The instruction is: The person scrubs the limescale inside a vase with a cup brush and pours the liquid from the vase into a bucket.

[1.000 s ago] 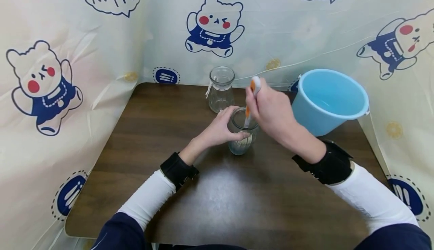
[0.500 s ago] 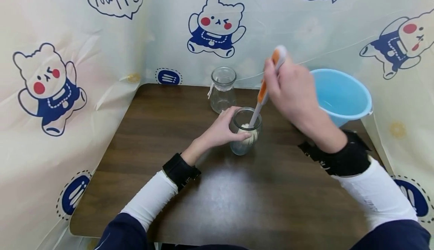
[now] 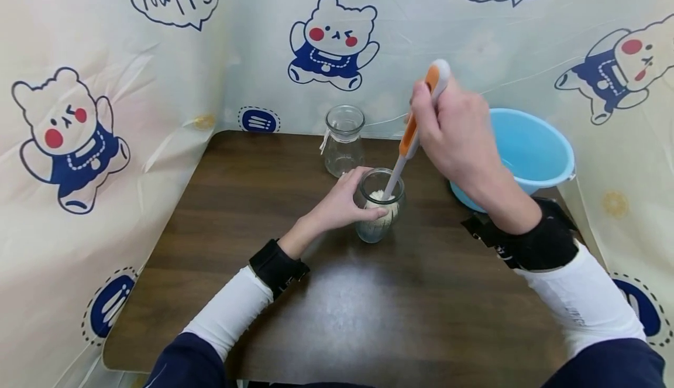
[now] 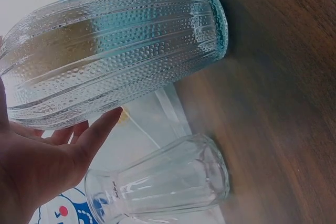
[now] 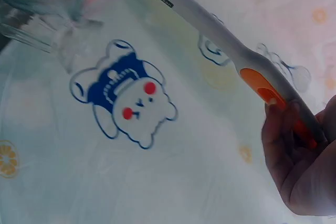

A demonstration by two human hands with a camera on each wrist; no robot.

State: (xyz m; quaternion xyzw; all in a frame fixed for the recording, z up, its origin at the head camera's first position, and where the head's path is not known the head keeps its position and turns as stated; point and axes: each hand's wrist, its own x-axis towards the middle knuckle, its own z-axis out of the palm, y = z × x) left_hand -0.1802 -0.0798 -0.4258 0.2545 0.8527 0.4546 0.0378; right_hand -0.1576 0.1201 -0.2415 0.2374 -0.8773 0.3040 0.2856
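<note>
On the table, a clear ribbed glass jar (image 3: 371,233) stands upright, with my left hand (image 3: 344,205) gripping its upper side. In the left wrist view, the jar's dotted glass (image 4: 131,51) fills the top, and the thumb and fingers of that hand (image 4: 47,161) lie against it. My right hand (image 3: 463,133) holds a bottle brush by its white and orange handle (image 3: 408,139) above the jar. The brush's grey shaft (image 5: 199,19) slants down through the mouth, and its pale head (image 3: 380,202) sits inside the jar. Part of the head is hidden behind the left thumb.
Behind the jar stands a second glass bottle (image 3: 344,149) with a string round its neck. A light blue bucket (image 3: 537,148) is at the back right, partly covered by the right hand. A printed curtain (image 3: 253,54) hangs along the table's back edge.
My right hand has risen and moved right, drawing the brush partway up, so more handle and shaft show above the mouth. The left hand and jar have stayed in place.
</note>
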